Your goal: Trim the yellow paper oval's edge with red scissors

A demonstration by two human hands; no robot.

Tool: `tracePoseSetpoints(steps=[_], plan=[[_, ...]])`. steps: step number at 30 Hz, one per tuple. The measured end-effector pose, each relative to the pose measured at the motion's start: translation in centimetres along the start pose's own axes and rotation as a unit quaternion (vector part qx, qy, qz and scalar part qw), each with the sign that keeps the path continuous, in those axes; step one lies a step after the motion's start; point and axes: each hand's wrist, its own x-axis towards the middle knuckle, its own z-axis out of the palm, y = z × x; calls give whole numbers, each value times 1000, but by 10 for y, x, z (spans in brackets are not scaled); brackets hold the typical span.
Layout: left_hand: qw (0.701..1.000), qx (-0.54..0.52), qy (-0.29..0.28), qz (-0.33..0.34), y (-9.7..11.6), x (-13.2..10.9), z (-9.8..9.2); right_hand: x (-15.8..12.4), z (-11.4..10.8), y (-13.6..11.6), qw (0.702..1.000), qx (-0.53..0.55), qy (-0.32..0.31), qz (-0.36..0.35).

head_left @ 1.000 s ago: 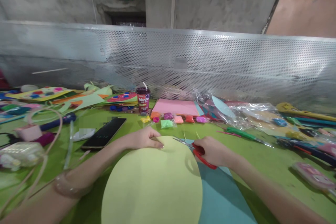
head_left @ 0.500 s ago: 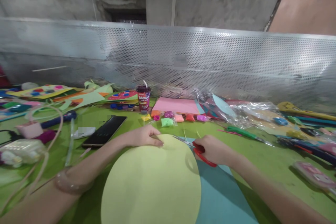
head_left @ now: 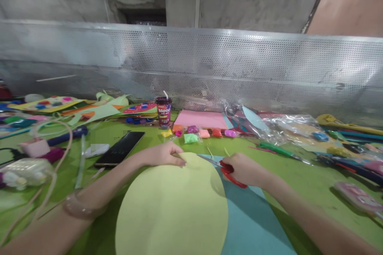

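My left hand (head_left: 166, 154) pinches the far edge of a large rounded sheet of pale yellow paper (head_left: 170, 211), thumb on top. In my right hand (head_left: 243, 168) are red-handled scissors (head_left: 231, 177), fingers wrapped round the handles. Their blades point left and lie at the yellow paper's upper right edge. Under the yellow sheet, a light blue sheet (head_left: 254, 223) sticks out on the right. Thin yellow paper slivers (head_left: 210, 151) show just beyond the blades.
A black phone (head_left: 122, 149) lies left of my left hand. Beyond the paper stand a drink cup (head_left: 164, 112) with a straw, several small clay packets (head_left: 190, 138) and pink paper (head_left: 200, 120). A green-handled knife (head_left: 281, 151) lies right. A perforated metal panel (head_left: 191, 67) runs behind.
The scissor blades look closer together than before. Both hands stay in nearly the same place, and the yellow paper has barely shifted.
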Motion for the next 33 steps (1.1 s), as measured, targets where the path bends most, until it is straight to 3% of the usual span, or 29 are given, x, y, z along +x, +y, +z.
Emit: tracePoseSetpoints(steps=[16,23,25,29,33], plan=[[1000,6,-8,-4,0,-1,-1,2,6,8,999,-21,29,-27],[1000,-2,-4,-7,-1,-1,-2,1,-1,7,993,93,55,38],[1000,-2,-2,-10,0,-1,-2,0,-5,7,979,191,27,63],[1000,-24,-6,-8,2,-2,-1,-3,-10,4,920,375,-77,79],[998,-55,-23,-7,5,-3,2,-4,-8,-2,907,400,-121,54]])
